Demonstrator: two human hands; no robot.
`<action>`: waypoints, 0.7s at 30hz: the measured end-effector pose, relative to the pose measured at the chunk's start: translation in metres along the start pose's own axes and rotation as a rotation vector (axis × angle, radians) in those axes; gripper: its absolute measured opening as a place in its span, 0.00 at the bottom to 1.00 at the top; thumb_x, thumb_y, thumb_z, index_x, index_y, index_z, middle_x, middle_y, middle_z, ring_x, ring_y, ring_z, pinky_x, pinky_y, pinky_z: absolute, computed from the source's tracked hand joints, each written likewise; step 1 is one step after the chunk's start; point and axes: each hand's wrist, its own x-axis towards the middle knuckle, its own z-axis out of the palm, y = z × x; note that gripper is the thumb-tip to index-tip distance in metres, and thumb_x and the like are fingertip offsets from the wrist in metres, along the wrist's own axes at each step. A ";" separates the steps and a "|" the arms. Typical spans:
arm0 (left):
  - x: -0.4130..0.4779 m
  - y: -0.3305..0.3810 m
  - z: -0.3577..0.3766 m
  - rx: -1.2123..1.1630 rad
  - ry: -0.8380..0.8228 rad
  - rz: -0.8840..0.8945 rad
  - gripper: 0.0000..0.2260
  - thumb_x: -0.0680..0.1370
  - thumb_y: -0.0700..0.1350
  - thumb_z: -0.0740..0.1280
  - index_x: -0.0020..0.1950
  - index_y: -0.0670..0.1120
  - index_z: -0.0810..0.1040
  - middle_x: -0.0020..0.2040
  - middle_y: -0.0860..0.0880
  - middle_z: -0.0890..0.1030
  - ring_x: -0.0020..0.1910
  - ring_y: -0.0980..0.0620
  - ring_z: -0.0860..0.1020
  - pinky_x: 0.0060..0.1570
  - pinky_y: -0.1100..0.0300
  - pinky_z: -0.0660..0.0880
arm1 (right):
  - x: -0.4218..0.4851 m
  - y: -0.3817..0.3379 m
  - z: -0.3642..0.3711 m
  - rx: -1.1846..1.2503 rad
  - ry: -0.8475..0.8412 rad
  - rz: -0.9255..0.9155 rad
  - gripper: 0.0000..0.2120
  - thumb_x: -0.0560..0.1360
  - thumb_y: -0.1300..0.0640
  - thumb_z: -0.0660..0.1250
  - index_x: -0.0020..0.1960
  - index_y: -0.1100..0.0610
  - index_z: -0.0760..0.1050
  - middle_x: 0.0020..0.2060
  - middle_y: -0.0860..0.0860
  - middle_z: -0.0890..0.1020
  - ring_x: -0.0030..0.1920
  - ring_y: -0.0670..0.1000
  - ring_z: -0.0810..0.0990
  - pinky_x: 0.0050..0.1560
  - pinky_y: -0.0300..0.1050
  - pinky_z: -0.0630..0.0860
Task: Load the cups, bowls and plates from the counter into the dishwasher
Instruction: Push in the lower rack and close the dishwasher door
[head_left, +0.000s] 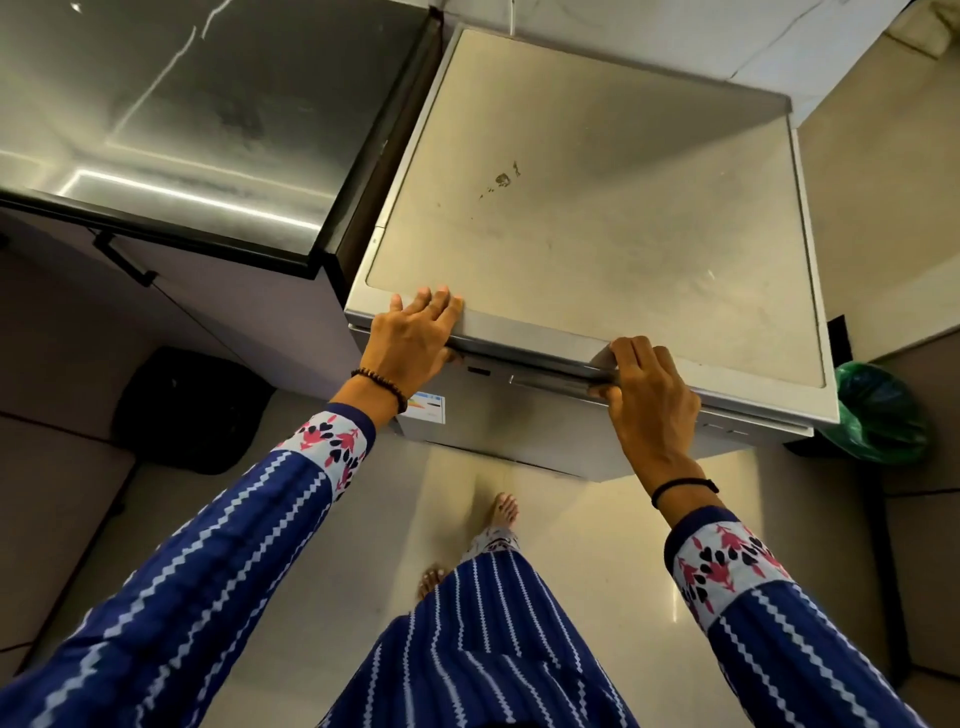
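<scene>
A silver freestanding dishwasher stands in front of me, seen from above, its flat top bare and slightly stained. My left hand lies on the front left edge of the top, fingers spread on the surface and thumb under the lip. My right hand is curled around the top edge of the dishwasher door, which looks shut or only just cracked. No cups, bowls or plates are in view.
A steel counter with a dark edge stands to the left of the dishwasher. A black bag lies on the floor at left, a green plastic bag at right. My bare feet stand on pale tiles.
</scene>
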 end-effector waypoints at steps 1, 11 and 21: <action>0.002 0.000 -0.004 0.016 -0.031 0.004 0.33 0.66 0.53 0.79 0.67 0.41 0.75 0.63 0.41 0.78 0.60 0.41 0.79 0.50 0.42 0.79 | 0.001 0.002 0.000 0.028 0.006 -0.009 0.17 0.70 0.54 0.78 0.56 0.56 0.77 0.50 0.51 0.79 0.47 0.52 0.78 0.34 0.44 0.74; 0.057 0.005 -0.070 0.085 -0.310 0.021 0.30 0.78 0.67 0.48 0.50 0.47 0.81 0.34 0.49 0.78 0.35 0.50 0.77 0.37 0.59 0.69 | 0.054 -0.042 -0.002 0.433 0.053 -0.105 0.13 0.79 0.48 0.67 0.51 0.58 0.78 0.46 0.53 0.81 0.47 0.54 0.79 0.40 0.42 0.73; 0.135 -0.050 -0.092 -0.042 -0.180 -0.309 0.18 0.80 0.56 0.59 0.65 0.47 0.71 0.55 0.48 0.81 0.50 0.47 0.80 0.48 0.52 0.78 | 0.209 -0.106 -0.022 0.550 0.141 -0.420 0.10 0.78 0.57 0.69 0.57 0.61 0.78 0.53 0.58 0.82 0.51 0.56 0.81 0.49 0.44 0.79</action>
